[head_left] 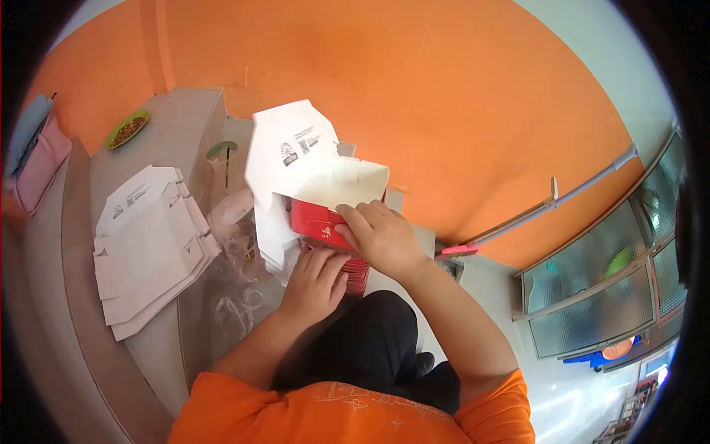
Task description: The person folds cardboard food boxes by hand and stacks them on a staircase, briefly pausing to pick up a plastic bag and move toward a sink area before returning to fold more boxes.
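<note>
A partly folded cardboard box (314, 220) is in front of me, red outside and white inside, its printed white lid flap (292, 144) standing up at the back. My right hand (381, 238) is closed on the box's right front edge, thumb on the red side. Lower down, my left hand (314, 287) has its bent fingers against the box's lower front edge; its fingertips are partly hidden. Just beneath the hands lies a stack of red folded card (357, 277). More flat white box sheets (272, 240) show to the left of the box.
Flat white box blanks (144, 244) are piled on the step at left. Clear plastic bags (237, 229) lie between them and the box. A green plate of food (128, 130) sits farther back. A long-handled pole (525, 214) leans against the orange wall at right.
</note>
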`<state>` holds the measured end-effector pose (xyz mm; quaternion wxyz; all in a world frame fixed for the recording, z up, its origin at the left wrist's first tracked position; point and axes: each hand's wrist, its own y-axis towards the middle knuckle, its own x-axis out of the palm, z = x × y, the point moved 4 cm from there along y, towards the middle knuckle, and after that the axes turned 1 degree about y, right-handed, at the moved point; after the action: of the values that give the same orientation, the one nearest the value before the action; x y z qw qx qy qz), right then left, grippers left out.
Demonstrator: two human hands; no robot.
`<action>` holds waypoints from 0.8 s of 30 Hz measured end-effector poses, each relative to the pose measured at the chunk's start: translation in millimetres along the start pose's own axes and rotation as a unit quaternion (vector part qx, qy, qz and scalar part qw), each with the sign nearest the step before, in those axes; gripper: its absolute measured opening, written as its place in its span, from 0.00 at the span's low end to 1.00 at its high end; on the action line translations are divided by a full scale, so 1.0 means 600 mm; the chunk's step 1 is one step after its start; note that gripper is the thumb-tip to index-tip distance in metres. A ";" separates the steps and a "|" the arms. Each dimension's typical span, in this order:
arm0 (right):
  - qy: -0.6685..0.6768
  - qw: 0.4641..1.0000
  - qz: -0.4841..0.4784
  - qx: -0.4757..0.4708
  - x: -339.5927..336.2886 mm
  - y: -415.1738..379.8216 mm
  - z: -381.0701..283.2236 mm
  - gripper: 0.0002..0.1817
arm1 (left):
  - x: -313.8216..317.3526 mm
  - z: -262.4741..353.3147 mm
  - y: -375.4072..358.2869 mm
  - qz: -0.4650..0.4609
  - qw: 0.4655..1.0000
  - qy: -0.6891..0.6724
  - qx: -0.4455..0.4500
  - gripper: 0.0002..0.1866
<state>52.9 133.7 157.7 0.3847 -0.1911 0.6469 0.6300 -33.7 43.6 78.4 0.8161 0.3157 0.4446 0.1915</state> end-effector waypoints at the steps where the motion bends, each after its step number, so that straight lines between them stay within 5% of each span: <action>1: 0.001 1.000 -0.002 0.006 0.007 -0.009 0.003 0.14 | 0.003 -0.002 -0.002 -0.006 1.000 -0.003 0.000 0.16; 16: -0.002 0.997 0.081 0.001 0.045 -0.034 0.002 0.10 | -0.003 -0.013 0.011 -0.011 0.999 0.029 0.030 0.18; 24: 0.015 0.998 -0.028 0.053 0.019 -0.051 0.002 0.10 | -0.009 -0.022 0.012 -0.007 0.995 0.103 0.007 0.15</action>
<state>68.3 133.4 128.8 0.4020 -0.1977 0.6794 0.5811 -48.1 49.9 81.2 0.7648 0.2966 0.5300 0.2149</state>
